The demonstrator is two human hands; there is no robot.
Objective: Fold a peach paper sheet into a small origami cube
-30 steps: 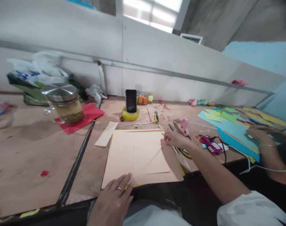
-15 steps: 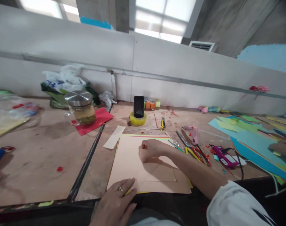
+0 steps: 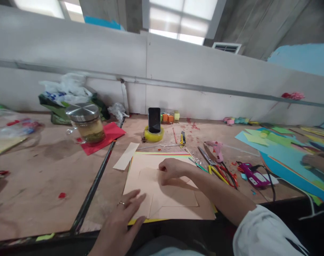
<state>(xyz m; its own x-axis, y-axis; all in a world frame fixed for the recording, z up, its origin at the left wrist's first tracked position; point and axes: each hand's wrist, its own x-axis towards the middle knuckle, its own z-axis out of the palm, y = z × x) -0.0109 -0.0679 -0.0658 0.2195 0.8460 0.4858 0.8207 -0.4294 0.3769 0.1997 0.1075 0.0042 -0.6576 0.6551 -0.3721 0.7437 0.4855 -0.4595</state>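
A stack of peach-coloured paper (image 3: 180,213) lies on the table in front of me, with yellow, red and green edges peeking out beneath. On top, straight edges outline a smaller peach piece (image 3: 178,201). My right hand (image 3: 174,170) is closed over the middle of this paper, fingertips pinched together and turned inward; what they grip is hidden. My left hand (image 3: 119,217), wearing a ring, has its fingers apart at the stack's lower left corner. Left of the stack lies a cream paper strip (image 3: 126,156).
Scissors (image 3: 207,156), pliers (image 3: 226,174), a pink glue gun (image 3: 217,149) and a purple glue gun (image 3: 254,176) lie to the right. Behind stand a phone (image 3: 154,120) in a yellow tape roll (image 3: 153,136) and a glass jar (image 3: 89,129). Another person's hand (image 3: 316,161) rests over blue paper.
My left hand has drawn back left and down, spreading its fingers. More peach paper edges show left of my right hand, which stays in nearly the same place. The view has shifted slightly.
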